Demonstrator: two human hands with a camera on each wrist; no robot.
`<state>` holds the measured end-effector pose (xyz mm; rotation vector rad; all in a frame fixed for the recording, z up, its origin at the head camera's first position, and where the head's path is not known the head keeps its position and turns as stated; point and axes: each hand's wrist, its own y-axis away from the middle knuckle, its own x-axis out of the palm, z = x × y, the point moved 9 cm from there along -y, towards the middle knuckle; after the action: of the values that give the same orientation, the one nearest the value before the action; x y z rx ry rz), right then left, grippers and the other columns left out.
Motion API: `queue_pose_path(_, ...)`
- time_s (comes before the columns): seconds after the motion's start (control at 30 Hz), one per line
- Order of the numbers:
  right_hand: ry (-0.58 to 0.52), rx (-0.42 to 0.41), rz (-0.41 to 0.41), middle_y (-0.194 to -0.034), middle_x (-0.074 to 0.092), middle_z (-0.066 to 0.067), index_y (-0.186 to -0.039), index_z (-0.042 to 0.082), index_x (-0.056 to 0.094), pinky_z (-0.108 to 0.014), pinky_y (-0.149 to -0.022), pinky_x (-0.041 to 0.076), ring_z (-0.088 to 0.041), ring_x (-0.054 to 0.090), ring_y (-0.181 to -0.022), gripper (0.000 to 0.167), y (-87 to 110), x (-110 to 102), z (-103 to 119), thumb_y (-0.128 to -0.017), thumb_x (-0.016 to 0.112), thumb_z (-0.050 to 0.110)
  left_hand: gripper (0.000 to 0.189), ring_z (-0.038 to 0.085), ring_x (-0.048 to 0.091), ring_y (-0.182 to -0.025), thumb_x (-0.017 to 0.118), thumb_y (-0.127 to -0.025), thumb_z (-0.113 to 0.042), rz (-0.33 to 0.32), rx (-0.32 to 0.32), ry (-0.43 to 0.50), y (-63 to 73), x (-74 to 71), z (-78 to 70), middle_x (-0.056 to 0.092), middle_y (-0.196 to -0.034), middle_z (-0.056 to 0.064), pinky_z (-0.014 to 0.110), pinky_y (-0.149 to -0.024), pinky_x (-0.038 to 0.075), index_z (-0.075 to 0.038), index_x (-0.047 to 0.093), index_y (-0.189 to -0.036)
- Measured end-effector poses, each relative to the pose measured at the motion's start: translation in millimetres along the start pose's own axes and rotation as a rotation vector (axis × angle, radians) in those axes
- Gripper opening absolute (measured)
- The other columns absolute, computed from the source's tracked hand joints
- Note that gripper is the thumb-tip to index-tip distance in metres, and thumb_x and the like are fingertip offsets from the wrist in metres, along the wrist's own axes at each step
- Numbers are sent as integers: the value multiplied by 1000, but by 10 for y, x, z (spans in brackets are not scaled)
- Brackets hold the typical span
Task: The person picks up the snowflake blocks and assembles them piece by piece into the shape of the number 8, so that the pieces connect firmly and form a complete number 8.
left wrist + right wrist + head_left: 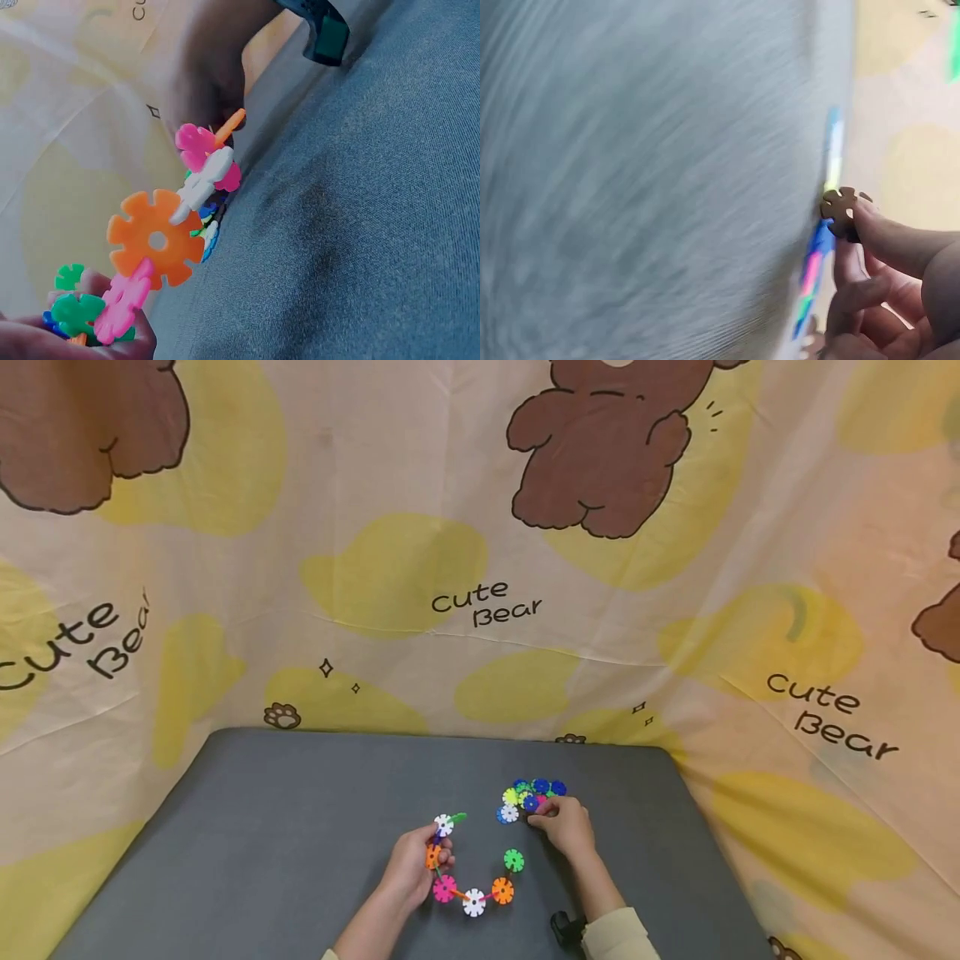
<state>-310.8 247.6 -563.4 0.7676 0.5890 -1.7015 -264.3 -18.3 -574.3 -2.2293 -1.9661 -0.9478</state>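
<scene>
The left hand gripped one side of a U-shaped chain of bright notched discs over the gray counter, well in from its side edges. Apart from it, the right hand pinched a brown disc beside a pile of discs. The counter stretched widely leftward, more narrowly rightward; patterned cloth hung beyond its far edge.

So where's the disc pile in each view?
Head: disc pile low, slightly right of centre.
Left wrist: disc pile just left of centre, partly behind the chain.
Right wrist: disc pile a coloured strip right of centre.
Shared landmark: right hand, in all three.
</scene>
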Motion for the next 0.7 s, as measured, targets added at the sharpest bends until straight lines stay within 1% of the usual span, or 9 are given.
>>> queue_pose_path(0.13, -91, -33, 63, -68, 62, 1, -78, 10, 67, -29, -57, 43, -15, 53, -62, 21, 97, -2, 133, -84, 84, 22, 30, 8, 48, -58, 37, -109, -22, 10, 0, 2, -6, 18, 11, 53, -74, 0, 27, -66, 49, 7, 44, -112)
queue_pose_path(0.2, -126, -44, 78, -68, 64, 1, -80, 10, 67, -29, -56, 43, -15, 53, -61, 21, 151, -7, 215, -85, 83, 23, 32, 7, 46, -57, 40, -109, -24, 12, -2, -9, -6, 24, 15, 52, -74, 0, 27, -65, 48, 7, 47, -113)
queue_pose_path(0.3, -180, -59, 92, -70, 70, 1, -84, 10, 67, -29, -54, 43, -14, 53, -59, 20, 225, -6, 344, -87, 81, 25, 38, 6, 44, -56, 45, -108, -26, 10, -2, -41, -7, 18, 16, 51, -75, -1, 26, -65, 47, 10, 52, -119)
queue_pose_path(0.4, -249, -78, 105, -73, 75, -2, -87, 9, 69, -27, -51, 40, -12, 53, -57, 19, 292, 12, 474, -88, 80, 25, 42, 6, 43, -56, 47, -107, -26, 9, -1, -67, -7, 11, 18, 52, -76, -1, 26, -64, 47, 11, 54, -126)
queue_pose_path(0.5, -303, -102, 122, -77, 76, -8, -89, 9, 69, -25, -49, 37, -12, 51, -55, 19, 348, 47, 602, -89, 79, 25, 45, 5, 44, -57, 48, -107, -27, 20, -7, -90, -6, 15, 17, 52, -75, -1, 26, -64, 48, 12, 54, -129)
queue_pose_path(0.6, -345, -132, 142, -80, 76, -13, -91, 9, 69, -25, -50, 40, -15, 55, -57, 18, 398, 80, 722, -89, 78, 25, 47, 6, 45, -57, 50, -106, -29, 42, -19, -124, -3, 32, 20, 52, -75, -1, 26, -63, 49, 12, 55, -129)
queue_pose_path(0.7, -364, -154, 157, -80, 76, -12, -92, 10, 71, -27, -53, 44, -20, 60, -63, 15, 440, 106, 816, -91, 77, 24, 47, 6, 46, -57, 50, -106, -30, 72, -29, -163, 1, 59, 21, 52, -75, -1, 26, -63, 50, 11, 56, -128)
